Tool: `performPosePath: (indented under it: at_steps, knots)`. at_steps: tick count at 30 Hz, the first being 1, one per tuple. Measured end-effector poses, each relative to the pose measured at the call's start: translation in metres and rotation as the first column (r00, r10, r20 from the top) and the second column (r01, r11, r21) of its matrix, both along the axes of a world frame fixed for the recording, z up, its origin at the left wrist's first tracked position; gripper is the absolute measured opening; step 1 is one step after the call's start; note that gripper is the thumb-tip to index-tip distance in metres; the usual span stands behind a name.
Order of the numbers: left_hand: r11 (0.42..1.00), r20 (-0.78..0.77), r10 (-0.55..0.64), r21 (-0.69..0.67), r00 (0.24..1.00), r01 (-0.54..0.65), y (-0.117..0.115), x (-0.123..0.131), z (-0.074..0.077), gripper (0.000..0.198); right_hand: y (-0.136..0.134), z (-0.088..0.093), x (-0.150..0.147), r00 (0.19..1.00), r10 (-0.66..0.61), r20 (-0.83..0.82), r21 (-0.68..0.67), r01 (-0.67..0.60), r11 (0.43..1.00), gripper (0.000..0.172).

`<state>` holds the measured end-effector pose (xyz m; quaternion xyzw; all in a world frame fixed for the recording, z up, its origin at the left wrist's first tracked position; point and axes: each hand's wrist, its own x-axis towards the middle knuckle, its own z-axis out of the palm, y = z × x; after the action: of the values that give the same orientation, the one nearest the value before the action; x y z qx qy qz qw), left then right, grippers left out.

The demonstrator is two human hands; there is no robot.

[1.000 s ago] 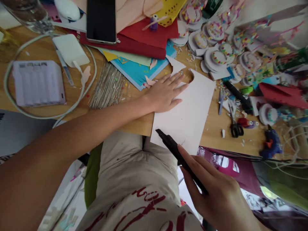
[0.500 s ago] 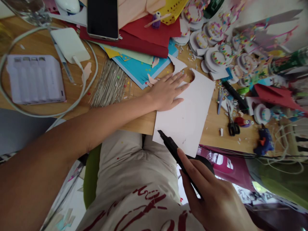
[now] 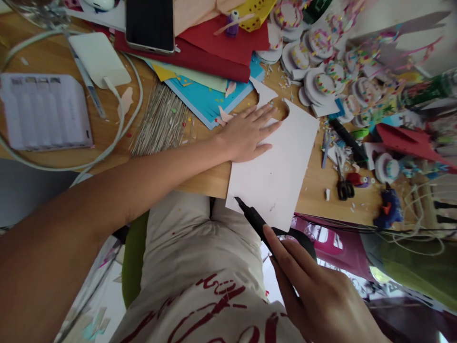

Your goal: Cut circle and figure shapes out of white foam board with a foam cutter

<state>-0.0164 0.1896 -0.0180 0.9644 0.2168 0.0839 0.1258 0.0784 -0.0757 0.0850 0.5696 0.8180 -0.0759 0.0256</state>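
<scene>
Left hand (image 3: 248, 133) spread on sheet (image 3: 282, 162); right hand (image 3: 323, 290) grasps cutter (image 3: 255, 218), blade (image 3: 238, 201) slipped nearer sheet's near edge, likely cutting.

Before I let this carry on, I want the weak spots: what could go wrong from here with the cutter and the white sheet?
The black cutter in the right hand points roughly toward the left forearm, so a slip might reach it.

The white sheet juts past the near edge of the table; that unsupported part could bend under pressure.

The left hand presses only the far part, so the near end might swivel.
</scene>
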Motion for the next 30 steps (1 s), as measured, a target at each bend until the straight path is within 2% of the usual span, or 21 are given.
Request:
performPosePath:
  at_steps: [7,12,19,23,30]
  knots:
    - [1.0,-0.028,-0.007,0.01,1.0,0.008,0.001,0.0,0.0,0.063,-0.004,0.003,0.013,0.998,0.054,0.024,-0.052,-0.053,0.997,0.067]
    - [1.0,-0.063,-0.02,0.012,0.998,0.021,0.002,0.002,0.001,0.064,0.002,0.007,0.026,0.984,0.167,0.062,-0.067,-0.162,0.984,0.066]
    - [0.999,-0.021,-0.031,-0.017,0.999,0.031,0.003,-0.001,0.002,0.062,0.005,0.008,0.054,0.943,0.32,0.094,-0.117,-0.309,0.944,0.065]
    - [0.999,-0.005,-0.043,-0.034,0.999,0.043,0.003,-0.002,0.002,0.062,0.01,0.011,0.063,0.91,0.392,0.136,-0.101,-0.38,0.919,0.058]
    - [0.997,0.021,-0.06,-0.054,0.998,0.061,0.005,-0.002,-0.001,0.061,0.027,0.013,0.077,0.84,0.514,0.172,-0.077,-0.509,0.857,0.057]
